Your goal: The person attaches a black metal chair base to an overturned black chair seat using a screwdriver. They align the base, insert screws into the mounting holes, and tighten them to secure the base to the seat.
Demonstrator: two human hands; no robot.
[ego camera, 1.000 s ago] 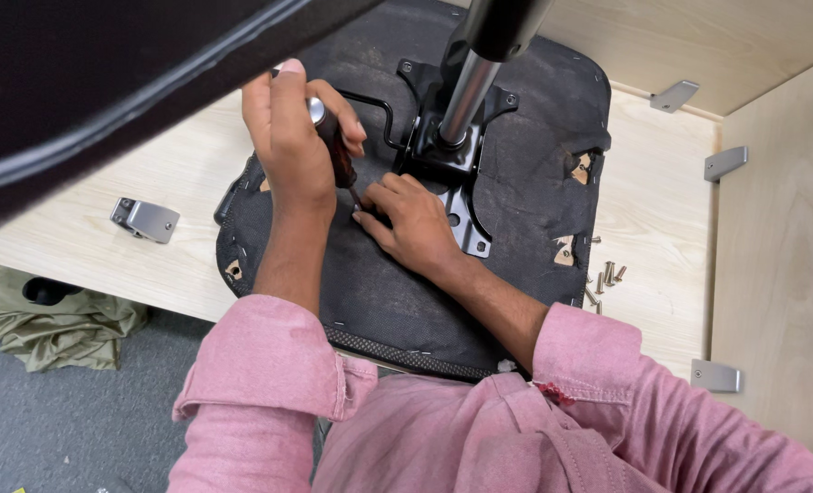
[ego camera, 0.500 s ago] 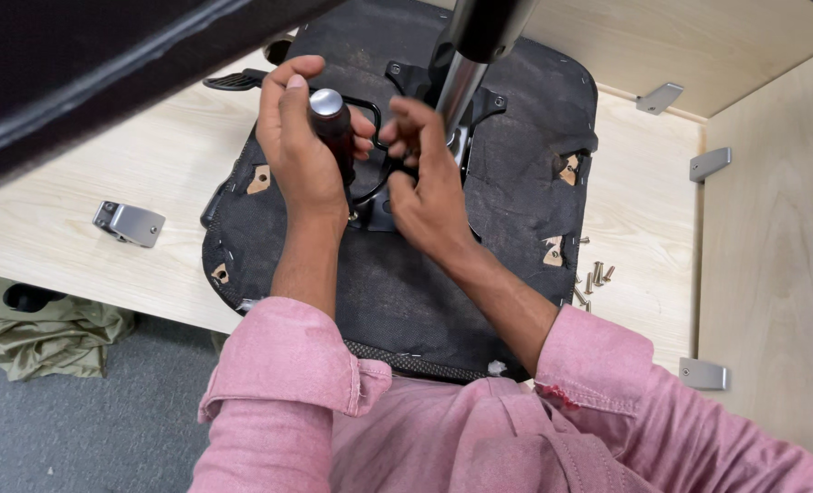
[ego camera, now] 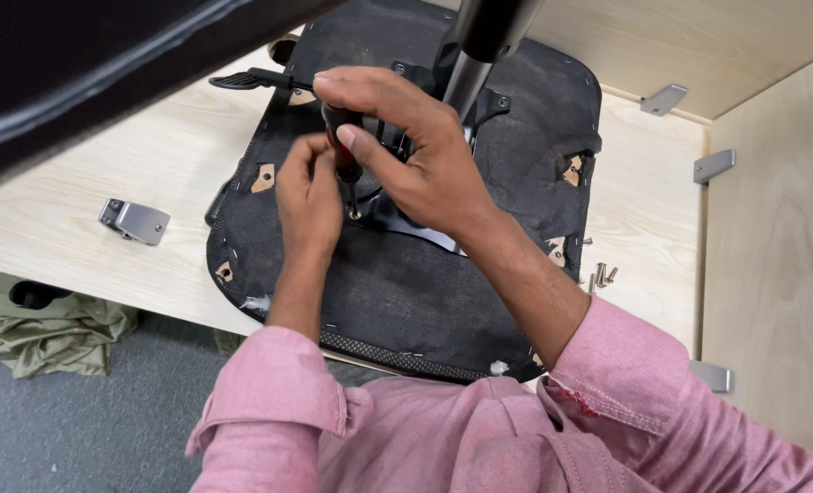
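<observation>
A dark blurred shape cuts off the upper left corner, and the chair's metal column point(ego camera: 466, 78) runs out of the top edge. The screwdriver point(ego camera: 344, 155) is mostly hidden, upright over the seat underside point(ego camera: 406, 292) on the bench point(ego camera: 105, 164). The right hand point(ego camera: 416, 155) arches over it, grip clenched on the handle. The left hand point(ego camera: 308, 196) pinches the shaft near its tip.
</observation>
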